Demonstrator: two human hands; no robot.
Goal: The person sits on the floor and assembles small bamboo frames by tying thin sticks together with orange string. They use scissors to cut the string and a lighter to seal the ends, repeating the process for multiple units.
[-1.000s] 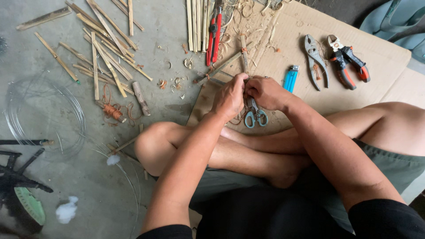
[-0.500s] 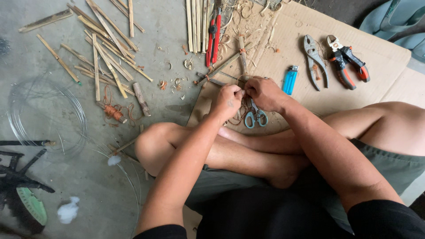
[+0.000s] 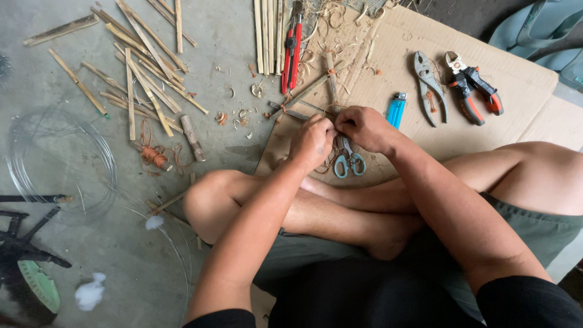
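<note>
My left hand (image 3: 313, 141) and my right hand (image 3: 365, 128) meet fingertip to fingertip over a small frame of bamboo sticks (image 3: 331, 82) that lies on a sheet of cardboard (image 3: 516, 97). Both pinch at the joint where the sticks cross, where thin brown string is wound. Teal-handled scissors (image 3: 349, 163) lie just under my hands. A blue lighter (image 3: 396, 109) rests right beside my right hand. I sit cross-legged with my knees under my forearms.
Grey pliers (image 3: 429, 85) and orange-handled cutters (image 3: 473, 88) lie on the cardboard at right. A red-handled tool (image 3: 291, 51) lies at the top. Several split bamboo strips (image 3: 143, 67) litter the concrete at left, with a spool of brown string (image 3: 153, 157) and a wire coil (image 3: 57, 158).
My hands have stayed at the stick joint with only small finger shifts. My left hand has settled slightly lower and closer to my right.
</note>
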